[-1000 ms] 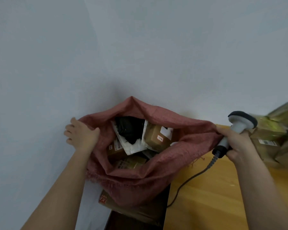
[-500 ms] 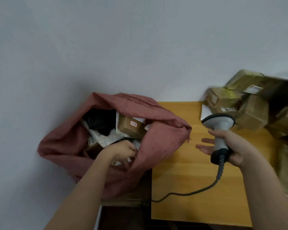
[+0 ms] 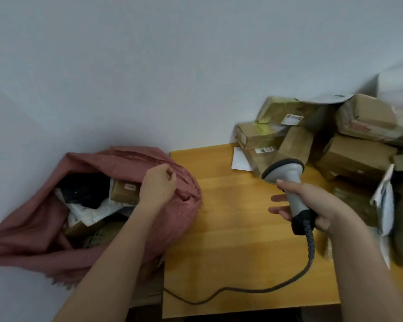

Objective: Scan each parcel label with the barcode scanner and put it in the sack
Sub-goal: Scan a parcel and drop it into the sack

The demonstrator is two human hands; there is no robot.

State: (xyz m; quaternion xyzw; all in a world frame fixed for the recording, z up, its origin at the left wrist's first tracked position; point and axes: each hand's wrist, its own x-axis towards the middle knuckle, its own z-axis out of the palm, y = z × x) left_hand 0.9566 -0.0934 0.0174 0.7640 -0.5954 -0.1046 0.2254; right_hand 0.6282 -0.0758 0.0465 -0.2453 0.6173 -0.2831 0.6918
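On my far left a pale wall (image 3: 56,89) fills the view down to the floor, and the red sack (image 3: 28,233) slumps against it with its mouth gaping toward me. Inside I can see a brown box with a small white label (image 3: 123,191), a black bundle (image 3: 84,189) and some white mailers (image 3: 91,212). My left hand (image 3: 157,185) sits at the sack's right-hand rim, fingers loosely curled; I cannot tell if it pinches the cloth or only rests there.

The sack's right side lies just beside the left edge of the wooden table (image 3: 230,240), whose near edge runs across the bottom of my view. The middle of the tabletop is bare yellow wood, crossed only by the scanner cable (image 3: 242,290) looping from the near left edge up to the handle.

My right hand (image 3: 316,205) wraps the grey handle of the barcode scanner (image 3: 286,173), thumb side curled round it, the lower fingers stretched out straight to the left. The scanner head hangs above the table, in front of the parcel pile (image 3: 349,145), which is stacked against the wall in the far right corner and reaches along the right edge. A white slip (image 3: 240,159) lies flat at the pile's left foot.
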